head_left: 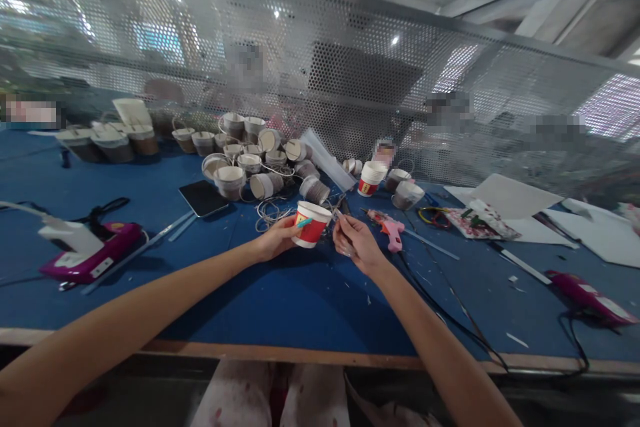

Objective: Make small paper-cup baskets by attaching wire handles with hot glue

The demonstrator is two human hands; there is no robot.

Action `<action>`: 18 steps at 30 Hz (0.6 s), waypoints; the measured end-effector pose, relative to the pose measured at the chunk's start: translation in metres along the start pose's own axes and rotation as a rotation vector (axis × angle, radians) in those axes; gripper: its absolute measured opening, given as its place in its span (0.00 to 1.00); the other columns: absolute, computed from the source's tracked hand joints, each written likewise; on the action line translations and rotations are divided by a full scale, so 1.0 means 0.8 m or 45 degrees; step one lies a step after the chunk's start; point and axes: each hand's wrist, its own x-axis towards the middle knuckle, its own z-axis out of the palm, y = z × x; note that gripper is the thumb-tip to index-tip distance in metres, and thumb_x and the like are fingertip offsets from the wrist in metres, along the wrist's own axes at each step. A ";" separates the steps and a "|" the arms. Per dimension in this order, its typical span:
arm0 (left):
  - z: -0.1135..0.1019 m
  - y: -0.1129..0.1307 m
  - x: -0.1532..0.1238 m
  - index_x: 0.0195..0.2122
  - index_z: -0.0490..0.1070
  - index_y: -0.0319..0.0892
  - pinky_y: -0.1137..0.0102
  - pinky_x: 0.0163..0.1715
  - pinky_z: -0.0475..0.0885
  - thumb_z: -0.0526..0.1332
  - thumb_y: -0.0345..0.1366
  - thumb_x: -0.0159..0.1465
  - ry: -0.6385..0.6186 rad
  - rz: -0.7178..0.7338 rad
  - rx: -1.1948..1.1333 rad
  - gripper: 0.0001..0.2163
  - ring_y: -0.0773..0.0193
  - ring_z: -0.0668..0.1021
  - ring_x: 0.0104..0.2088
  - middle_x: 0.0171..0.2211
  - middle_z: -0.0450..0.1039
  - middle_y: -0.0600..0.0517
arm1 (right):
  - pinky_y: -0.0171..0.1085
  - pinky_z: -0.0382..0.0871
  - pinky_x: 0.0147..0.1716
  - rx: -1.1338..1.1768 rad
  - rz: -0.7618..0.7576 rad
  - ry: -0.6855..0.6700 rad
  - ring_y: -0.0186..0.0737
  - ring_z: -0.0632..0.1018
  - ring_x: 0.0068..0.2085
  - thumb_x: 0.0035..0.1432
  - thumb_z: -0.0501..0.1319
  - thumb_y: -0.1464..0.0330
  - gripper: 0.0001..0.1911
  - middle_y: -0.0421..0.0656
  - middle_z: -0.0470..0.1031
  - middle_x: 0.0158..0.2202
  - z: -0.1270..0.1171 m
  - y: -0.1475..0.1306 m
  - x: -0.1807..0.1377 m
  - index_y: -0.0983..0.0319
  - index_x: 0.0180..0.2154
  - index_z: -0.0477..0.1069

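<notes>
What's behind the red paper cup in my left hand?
A heap of brown wrapped cups with wire handles, and loose wire coils on the blue table. The red cup hides whatever lies directly behind it.

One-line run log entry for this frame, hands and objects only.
left hand: holds red-white paper cup | right hand: curled beside cup, contents unclear | nearby: pink glue gun, blue table

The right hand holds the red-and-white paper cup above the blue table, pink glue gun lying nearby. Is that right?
No. The head view shows the left hand holding the red-and-white paper cup above the blue table, pink glue gun lying nearby; the right hand is beside the cup.
</notes>
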 end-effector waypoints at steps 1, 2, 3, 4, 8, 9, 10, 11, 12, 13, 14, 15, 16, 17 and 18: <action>-0.001 0.000 0.000 0.43 0.73 0.38 0.65 0.42 0.70 0.70 0.37 0.47 -0.009 0.002 -0.009 0.22 0.60 0.78 0.37 0.39 0.77 0.46 | 0.27 0.50 0.12 0.002 0.000 0.003 0.23 0.56 0.13 0.49 0.64 0.55 0.18 0.31 0.57 0.12 0.000 0.001 0.000 0.62 0.23 0.65; -0.001 -0.001 0.000 0.44 0.72 0.38 0.65 0.42 0.69 0.70 0.37 0.48 -0.023 0.003 -0.016 0.21 0.60 0.78 0.37 0.39 0.77 0.45 | 0.27 0.50 0.12 0.007 0.002 0.006 0.23 0.56 0.13 0.49 0.64 0.55 0.18 0.31 0.57 0.12 -0.001 0.001 0.001 0.62 0.23 0.65; -0.002 -0.001 0.000 0.44 0.72 0.38 0.65 0.42 0.69 0.70 0.37 0.49 -0.041 0.002 -0.022 0.21 0.59 0.78 0.37 0.40 0.77 0.45 | 0.27 0.50 0.12 0.015 0.004 0.009 0.23 0.56 0.12 0.49 0.65 0.55 0.18 0.31 0.57 0.12 -0.001 0.002 0.001 0.62 0.23 0.65; -0.003 -0.001 0.000 0.45 0.71 0.38 0.64 0.42 0.69 0.69 0.37 0.49 -0.062 0.002 -0.025 0.21 0.58 0.78 0.38 0.40 0.77 0.45 | 0.26 0.50 0.12 0.023 0.009 0.012 0.23 0.56 0.12 0.48 0.65 0.55 0.18 0.31 0.57 0.12 -0.002 0.002 0.001 0.62 0.23 0.65; -0.003 -0.002 -0.002 0.46 0.71 0.37 0.62 0.43 0.69 0.69 0.38 0.49 -0.120 -0.017 -0.024 0.23 0.57 0.77 0.39 0.41 0.76 0.44 | 0.26 0.50 0.11 0.040 0.031 0.019 0.23 0.56 0.12 0.48 0.65 0.55 0.18 0.31 0.58 0.12 -0.002 0.002 0.000 0.62 0.23 0.65; -0.003 -0.002 -0.002 0.46 0.71 0.37 0.62 0.44 0.69 0.69 0.38 0.49 -0.117 -0.021 -0.026 0.23 0.57 0.77 0.39 0.40 0.76 0.44 | 0.26 0.50 0.11 0.039 0.035 0.022 0.23 0.56 0.12 0.48 0.65 0.55 0.18 0.31 0.58 0.12 -0.001 0.001 0.000 0.62 0.23 0.65; -0.002 -0.002 -0.003 0.46 0.71 0.38 0.61 0.43 0.69 0.69 0.38 0.49 -0.111 -0.023 -0.029 0.23 0.57 0.77 0.39 0.40 0.76 0.45 | 0.26 0.50 0.11 0.035 0.038 0.024 0.23 0.56 0.12 0.48 0.65 0.55 0.18 0.31 0.58 0.12 -0.001 0.001 0.000 0.62 0.23 0.65; -0.001 -0.002 -0.003 0.46 0.71 0.38 0.61 0.43 0.69 0.70 0.39 0.48 -0.104 -0.029 -0.031 0.24 0.57 0.77 0.39 0.40 0.76 0.45 | 0.26 0.50 0.11 0.031 0.039 0.028 0.23 0.56 0.12 0.48 0.65 0.55 0.18 0.31 0.58 0.11 -0.001 0.001 0.000 0.62 0.23 0.65; 0.000 -0.001 -0.003 0.46 0.71 0.38 0.61 0.43 0.70 0.70 0.39 0.48 -0.098 -0.036 -0.032 0.24 0.57 0.78 0.38 0.40 0.76 0.45 | 0.26 0.50 0.11 0.026 0.040 0.032 0.22 0.56 0.12 0.48 0.65 0.55 0.18 0.31 0.58 0.12 0.000 0.001 0.000 0.62 0.23 0.65; 0.001 -0.001 -0.004 0.46 0.71 0.38 0.61 0.43 0.70 0.70 0.39 0.47 -0.092 -0.043 -0.034 0.24 0.57 0.78 0.38 0.39 0.77 0.45 | 0.26 0.50 0.11 0.021 0.041 0.036 0.23 0.56 0.12 0.48 0.65 0.55 0.18 0.31 0.59 0.12 0.000 0.001 0.000 0.62 0.23 0.65; 0.002 0.000 -0.004 0.45 0.72 0.38 0.61 0.42 0.70 0.70 0.39 0.47 -0.091 -0.051 -0.035 0.24 0.57 0.78 0.38 0.39 0.77 0.45 | 0.26 0.51 0.11 0.016 0.043 0.039 0.23 0.56 0.12 0.48 0.65 0.55 0.18 0.31 0.59 0.12 0.000 0.001 0.000 0.62 0.23 0.65; 0.003 0.000 -0.005 0.45 0.72 0.38 0.61 0.42 0.70 0.70 0.40 0.47 -0.092 -0.057 -0.038 0.24 0.57 0.78 0.38 0.39 0.77 0.46 | 0.26 0.51 0.12 0.011 0.044 0.041 0.23 0.57 0.12 0.48 0.65 0.55 0.18 0.31 0.59 0.12 0.000 0.001 -0.001 0.62 0.23 0.65; 0.003 0.001 -0.005 0.45 0.72 0.38 0.62 0.42 0.70 0.70 0.40 0.47 -0.096 -0.064 -0.040 0.24 0.57 0.78 0.38 0.39 0.77 0.46 | 0.26 0.51 0.11 0.007 0.044 0.042 0.23 0.57 0.12 0.48 0.65 0.54 0.19 0.31 0.59 0.12 0.000 0.001 -0.001 0.62 0.23 0.65; 0.004 0.001 -0.006 0.45 0.71 0.39 0.62 0.42 0.70 0.70 0.40 0.47 -0.102 -0.067 -0.041 0.24 0.58 0.77 0.38 0.40 0.76 0.46 | 0.26 0.51 0.11 0.005 0.043 0.042 0.23 0.57 0.12 0.48 0.65 0.54 0.19 0.31 0.58 0.12 0.000 0.001 -0.001 0.62 0.23 0.65; 0.005 0.001 -0.006 0.46 0.71 0.39 0.62 0.42 0.70 0.70 0.39 0.47 -0.112 -0.070 -0.039 0.24 0.58 0.77 0.39 0.40 0.76 0.46 | 0.26 0.50 0.11 0.003 0.043 0.041 0.23 0.57 0.12 0.47 0.65 0.54 0.19 0.31 0.58 0.12 0.000 0.001 -0.001 0.62 0.23 0.65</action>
